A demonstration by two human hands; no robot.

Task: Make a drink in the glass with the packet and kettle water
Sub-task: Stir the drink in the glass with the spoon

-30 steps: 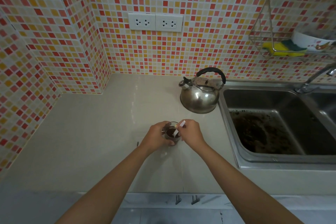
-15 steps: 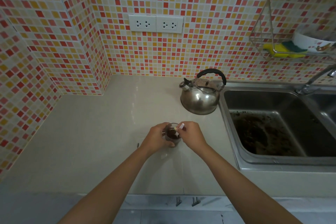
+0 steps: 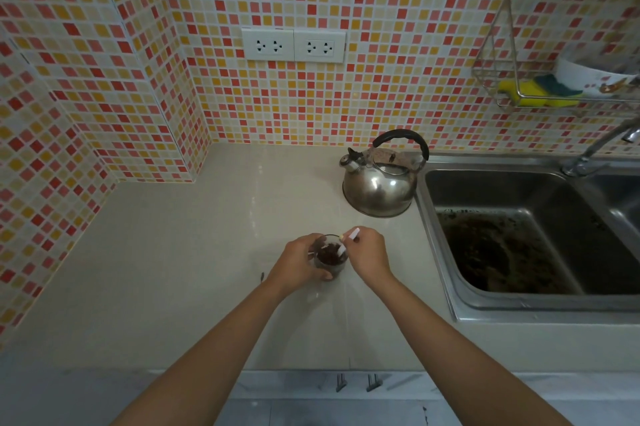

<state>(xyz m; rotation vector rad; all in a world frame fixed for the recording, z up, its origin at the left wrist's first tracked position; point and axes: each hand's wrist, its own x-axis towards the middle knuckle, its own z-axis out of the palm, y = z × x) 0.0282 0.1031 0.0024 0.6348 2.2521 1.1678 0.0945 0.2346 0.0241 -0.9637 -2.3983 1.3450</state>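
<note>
Glass (image 3: 329, 261) on worktop (image 3: 194, 252) holds dark brown liquid. Left hand (image 3: 299, 263) grip wraps the glass; right hand (image 3: 369, 252) grip pinches white stirrer (image 3: 348, 243) dipping into it.

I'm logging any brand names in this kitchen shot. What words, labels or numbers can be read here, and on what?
None can be read.
The white stick pinched by the right hand over the glass: no print legible.
The kettle: no mark visible.
The wall sockets: only pin holes, no lettering.
The white bowl in the wire rack: a coloured pattern, too blurred to tell if it holds text.
</note>
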